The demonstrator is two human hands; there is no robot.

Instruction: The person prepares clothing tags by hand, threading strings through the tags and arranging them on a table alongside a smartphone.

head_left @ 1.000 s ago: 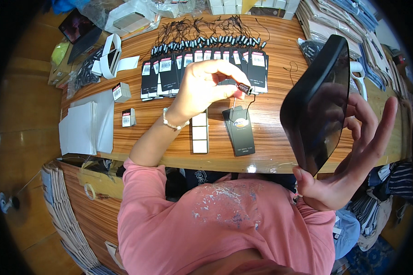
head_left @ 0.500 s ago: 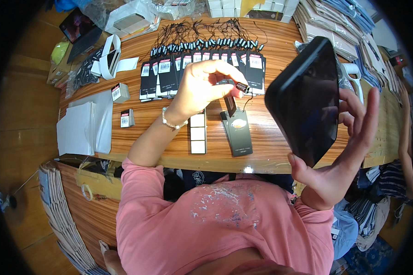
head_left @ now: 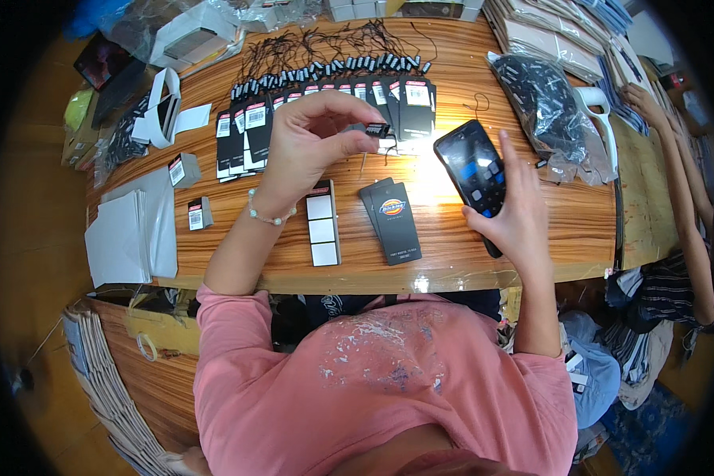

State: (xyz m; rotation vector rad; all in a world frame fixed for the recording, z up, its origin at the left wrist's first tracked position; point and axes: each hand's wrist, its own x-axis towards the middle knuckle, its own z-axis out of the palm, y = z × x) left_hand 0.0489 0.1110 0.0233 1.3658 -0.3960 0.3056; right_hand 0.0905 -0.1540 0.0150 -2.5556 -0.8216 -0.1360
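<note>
My left hand (head_left: 313,143) pinches a small black plastic piece with a cord (head_left: 378,129) between thumb and fingers, above the table. My right hand (head_left: 520,202) grips a black smartphone (head_left: 466,168) by its edges, its lit screen facing up at a tilt. Bright light falls on the wood beside the phone. Between my hands two dark hang tags (head_left: 401,238) lie overlapped near the front edge. A stack of white label stickers (head_left: 323,230) is to their left. Behind my left hand, black hang tags with barcode stickers (head_left: 254,117) lie in an overlapping row, cords trailing backward.
Small sticker stacks (head_left: 200,213) and white papers (head_left: 119,246) lie at left. A clear bag of black tag cords (head_left: 535,99) and a white tape dispenser (head_left: 597,119) are at right. Folded garments (head_left: 523,32) are piled behind. Another person's arm (head_left: 674,151) reaches in at far right.
My right hand has lowered the phone toward the table and turned it; its dark screen is now lit. My left hand still pinches the black piece; the brown strip beneath it is no longer visible.
</note>
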